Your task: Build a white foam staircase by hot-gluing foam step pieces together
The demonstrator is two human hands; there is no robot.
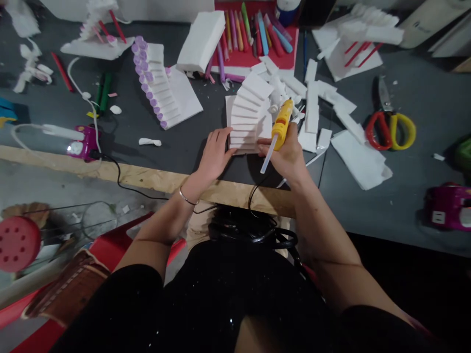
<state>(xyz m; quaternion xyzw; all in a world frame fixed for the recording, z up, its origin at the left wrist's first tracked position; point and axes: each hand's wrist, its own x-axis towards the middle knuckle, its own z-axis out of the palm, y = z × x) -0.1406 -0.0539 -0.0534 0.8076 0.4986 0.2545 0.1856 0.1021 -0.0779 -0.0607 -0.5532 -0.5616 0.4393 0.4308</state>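
A white foam model staircase (246,120), its steps fanning in a curve, lies on the dark table in front of me. My left hand (212,153) grips its lower left edge between thumb and fingers. In my right hand (289,156) is a yellow glue gun (281,125), with a clear glue stick jutting out of its back end towards me. The fingertips of that same hand touch the staircase's lower right side. The gun's nozzle points away, over small white scraps.
Another staircase with purple discs (152,83) stands to the left. White foam strips (312,105) and red-yellow scissors (386,125) lie to the right. Coloured markers (245,32) rest on a red sheet at the back. A purple power strip (88,142) with cables sits near the left front edge.
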